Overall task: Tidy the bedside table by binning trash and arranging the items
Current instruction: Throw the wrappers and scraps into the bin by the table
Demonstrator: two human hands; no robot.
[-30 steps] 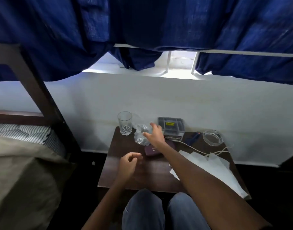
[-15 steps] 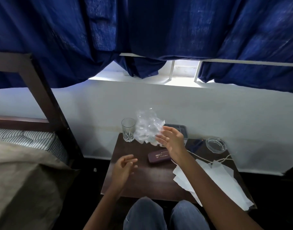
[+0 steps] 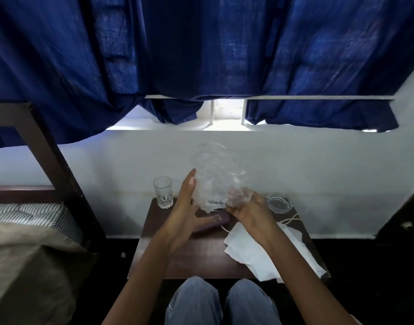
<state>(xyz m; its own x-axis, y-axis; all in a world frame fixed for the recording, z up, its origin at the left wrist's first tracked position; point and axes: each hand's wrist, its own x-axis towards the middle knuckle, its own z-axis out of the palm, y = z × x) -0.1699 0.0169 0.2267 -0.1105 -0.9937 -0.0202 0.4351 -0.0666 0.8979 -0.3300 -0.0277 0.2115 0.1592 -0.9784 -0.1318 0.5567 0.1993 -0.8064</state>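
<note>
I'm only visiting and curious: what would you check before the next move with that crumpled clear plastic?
1. Right hand grips the clear plastic: ok.
2. Left hand open beside the plastic, free to help: ok.
3. Plastic raised off the table: ok, as far as the view shows.
4. Glass upright, apart from both hands: ok.
5. Bin within reach: cannot tell, none in view.
6. White papers arranged: not ok, loosely spread.

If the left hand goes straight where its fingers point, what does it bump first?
Probably the crumpled clear plastic, held by the right hand, just beside the fingertips of the left hand. If it slips past, the white wall comes next; depth is hard to judge.
</note>
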